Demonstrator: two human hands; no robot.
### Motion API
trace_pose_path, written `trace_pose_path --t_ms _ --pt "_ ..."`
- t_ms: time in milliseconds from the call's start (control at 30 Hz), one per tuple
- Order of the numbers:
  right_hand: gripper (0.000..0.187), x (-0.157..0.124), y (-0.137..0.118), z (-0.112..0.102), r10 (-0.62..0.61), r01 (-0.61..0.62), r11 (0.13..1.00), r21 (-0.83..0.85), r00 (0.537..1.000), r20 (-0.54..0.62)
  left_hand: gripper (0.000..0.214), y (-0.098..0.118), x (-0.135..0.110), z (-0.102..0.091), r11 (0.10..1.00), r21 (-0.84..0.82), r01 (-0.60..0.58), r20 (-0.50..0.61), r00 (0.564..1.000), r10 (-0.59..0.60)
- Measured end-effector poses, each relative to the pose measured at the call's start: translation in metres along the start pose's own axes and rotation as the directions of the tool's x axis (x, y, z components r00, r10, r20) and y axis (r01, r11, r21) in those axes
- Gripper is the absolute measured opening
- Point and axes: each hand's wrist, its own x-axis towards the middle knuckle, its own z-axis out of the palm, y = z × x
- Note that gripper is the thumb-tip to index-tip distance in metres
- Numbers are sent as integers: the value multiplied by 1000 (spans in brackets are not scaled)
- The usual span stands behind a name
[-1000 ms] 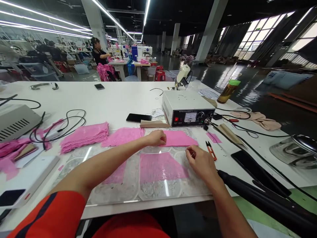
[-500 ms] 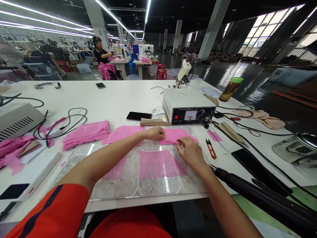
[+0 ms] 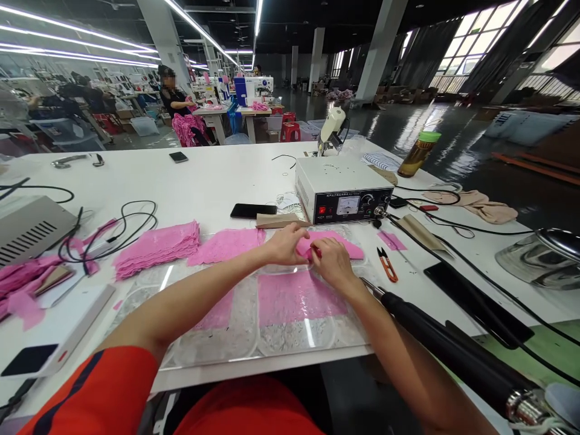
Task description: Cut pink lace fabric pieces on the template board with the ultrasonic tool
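My left hand (image 3: 286, 244) and my right hand (image 3: 333, 261) are close together at the near edge of a flat pink fabric stack (image 3: 347, 243). Pink fabric is pinched up between the fingertips of both hands, though the fingers partly hide it. Below them, a single pink fabric piece (image 3: 299, 297) lies on a clear plastic sheet (image 3: 290, 342). Another pink pile (image 3: 226, 246) sits beyond my left forearm, beside a thicker stack of pink pieces (image 3: 156, 246). Along my right forearm lies a black-handled tool (image 3: 435, 329), its metal tip close to the wrist.
A control box (image 3: 347, 190) with a lit red switch stands behind the stack. Orange thread snips (image 3: 387, 264), a black phone (image 3: 252, 211), a bottle (image 3: 419, 154) and a glass jar (image 3: 539, 260) are around. Cables (image 3: 475, 290) cross the right side. A co-worker (image 3: 179, 109) sits far back.
My right hand has moved left to meet my left hand, and both now pinch pink fabric at the stack's near edge. The black tool's tip appears further left. The view has shifted slightly.
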Motion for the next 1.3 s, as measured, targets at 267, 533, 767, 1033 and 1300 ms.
trace_pose_path --t_ms 267,533,767,1033,1300 --pt "12 -5 4 -2 -59 58 998 -19 997 -42 22 22 -13 4 985 165 -45 -151 986 70" --pt "15 -51 4 -13 -184 184 981 -57 983 -7 21 7 -91 -11 954 95 -284 -32 957 288" --pt "24 -97 -2 -25 -384 383 923 -35 923 -15 20 14 -140 -1 935 26 -353 -1 936 353" --pt "26 -106 10 -35 -362 354 926 129 931 51 14 21 -151 9 944 48 -327 25 945 326" --pt "28 -109 15 -43 -393 380 905 194 919 33 14 22 -157 8 959 21 -284 27 959 283"
